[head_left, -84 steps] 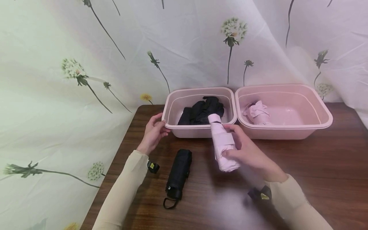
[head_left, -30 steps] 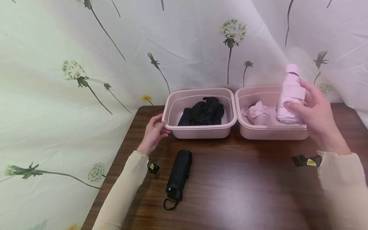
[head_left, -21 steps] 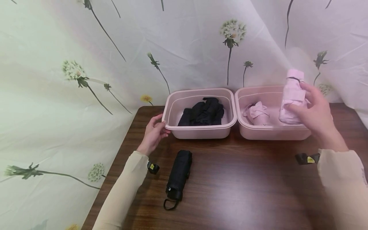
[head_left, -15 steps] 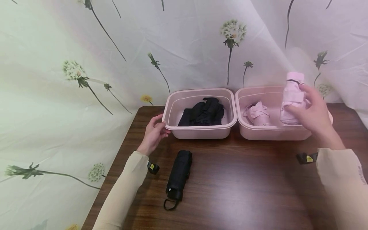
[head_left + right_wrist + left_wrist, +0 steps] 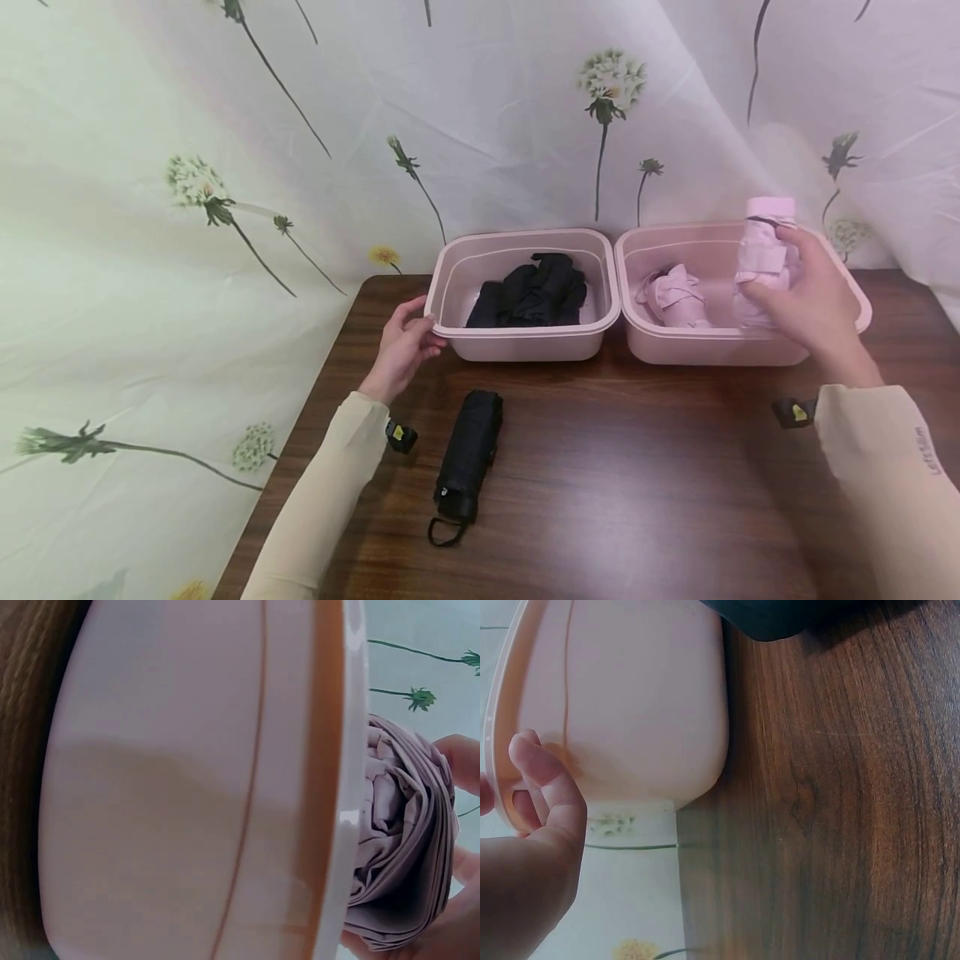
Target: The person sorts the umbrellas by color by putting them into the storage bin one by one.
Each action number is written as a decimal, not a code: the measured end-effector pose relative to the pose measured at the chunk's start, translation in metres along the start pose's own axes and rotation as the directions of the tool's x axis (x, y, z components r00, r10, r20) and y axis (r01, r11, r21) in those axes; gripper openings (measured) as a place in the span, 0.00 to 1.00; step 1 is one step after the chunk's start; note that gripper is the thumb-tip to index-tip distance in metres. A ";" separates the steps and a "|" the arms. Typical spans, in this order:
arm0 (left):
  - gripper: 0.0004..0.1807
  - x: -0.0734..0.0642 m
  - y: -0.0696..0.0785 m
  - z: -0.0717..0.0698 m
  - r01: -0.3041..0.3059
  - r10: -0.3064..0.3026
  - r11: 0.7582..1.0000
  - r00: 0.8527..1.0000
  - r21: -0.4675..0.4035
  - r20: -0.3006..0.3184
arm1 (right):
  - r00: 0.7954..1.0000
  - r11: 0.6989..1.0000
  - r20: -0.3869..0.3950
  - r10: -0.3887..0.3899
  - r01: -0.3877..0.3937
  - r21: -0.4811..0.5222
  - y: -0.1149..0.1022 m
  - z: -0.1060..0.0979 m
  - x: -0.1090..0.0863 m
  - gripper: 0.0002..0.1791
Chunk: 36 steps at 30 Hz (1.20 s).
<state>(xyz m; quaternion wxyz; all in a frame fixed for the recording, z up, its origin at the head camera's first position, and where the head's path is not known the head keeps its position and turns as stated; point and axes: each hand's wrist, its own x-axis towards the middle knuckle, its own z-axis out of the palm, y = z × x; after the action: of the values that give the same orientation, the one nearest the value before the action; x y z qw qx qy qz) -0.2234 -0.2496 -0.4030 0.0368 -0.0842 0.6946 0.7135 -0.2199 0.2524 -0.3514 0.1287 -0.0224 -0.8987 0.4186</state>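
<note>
My right hand (image 5: 821, 308) grips a pale pink folded umbrella (image 5: 763, 258) over the right pink plastic basin (image 5: 738, 348), its capped end up. In the right wrist view the umbrella's layered cloth end (image 5: 401, 825) shows just past the basin's rim. Another pink umbrella (image 5: 675, 300), loosely wrapped, lies at the left inside that basin. My left hand (image 5: 401, 346) pinches the left corner rim of the left pink basin (image 5: 532, 346), thumb on top. Black folded umbrellas or crumpled black cloth (image 5: 532, 292) lie in it; which one I cannot tell.
A black folded umbrella (image 5: 468, 454) with a wrist loop lies on the dark wooden table (image 5: 615, 483) in front of the left basin. The two basins stand side by side against a dandelion-print curtain (image 5: 510, 108).
My right hand has carried the pink umbrella from in front of the left basin to over the right one, then lowered it somewhat. My left hand has stayed on the rim.
</note>
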 end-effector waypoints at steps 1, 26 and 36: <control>0.25 0.000 0.000 0.000 0.000 0.000 1.000 1.000 -0.001 0.000 | 1.000 1.000 -0.006 -0.007 0.007 -0.002 0.001 0.000 0.000 0.43; 0.25 0.001 0.000 0.000 0.003 -0.003 1.000 1.000 0.001 -0.006 | 0.995 0.995 -0.017 -0.099 0.099 0.006 -0.042 0.010 -0.026 0.33; 0.25 0.001 0.000 -0.002 0.020 -0.019 0.998 1.000 0.053 -0.008 | 0.980 0.976 -0.001 -0.201 0.200 0.090 -0.077 0.029 -0.049 0.30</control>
<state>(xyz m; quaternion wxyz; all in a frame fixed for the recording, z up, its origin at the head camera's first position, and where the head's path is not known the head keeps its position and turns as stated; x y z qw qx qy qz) -0.2239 -0.2513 -0.4028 0.0433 -0.0929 0.7127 0.6939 -0.1751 0.1737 -0.3218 0.1676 0.0758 -0.8771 0.4436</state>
